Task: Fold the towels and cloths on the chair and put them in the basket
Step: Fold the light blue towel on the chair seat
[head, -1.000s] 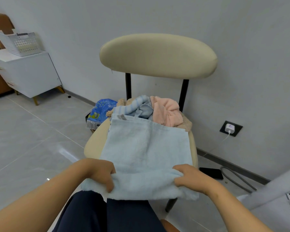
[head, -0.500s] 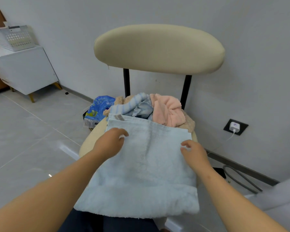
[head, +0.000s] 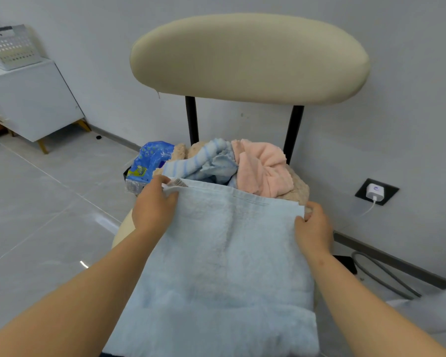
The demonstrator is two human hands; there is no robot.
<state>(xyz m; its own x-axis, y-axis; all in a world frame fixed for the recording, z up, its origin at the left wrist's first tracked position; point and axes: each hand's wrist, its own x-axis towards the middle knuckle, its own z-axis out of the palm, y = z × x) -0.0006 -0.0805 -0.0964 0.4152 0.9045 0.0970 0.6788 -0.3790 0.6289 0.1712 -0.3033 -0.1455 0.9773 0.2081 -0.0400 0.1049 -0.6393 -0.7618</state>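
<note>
Between the two grips: the far hem of the light blue towel (head: pixel 224 266), running crosswise, one corner per hand. Towel body lies from the grips back toward the person, long axis fore-aft, draped over the chair (head: pixel 247 57) seat and onto the lap.

- left hand (head: pixel 155 204): fingers curled round the far-left corner, right beside the sewn label (head: pixel 177 182). Holding cloth, not flat on it.
- right hand (head: pixel 313 228): thumb and fingers pinching the far-right corner, cloth edge showing between them.
- Both hands level with each other, hem fairly taut between them.

Just beyond the grips: unfolded pile at the back of the seat, striped cloth (head: pixel 206 161), pink cloth (head: pixel 263 168), beige cloth (head: pixel 299 186) underneath. Hem touches or overlaps the pile; can't tell which.

My read: step in hand is a fold, far hem pulled toward the body over the near half. Both corners need to travel together or the edges skew. Risk: snagging the striped cloth on lift.

Basket (head: pixel 11 46): well off to the left of the left-hand grip, on the white cabinet (head: pixel 31 99). Left hand is nearer. Nothing visibly in it from here.
</note>
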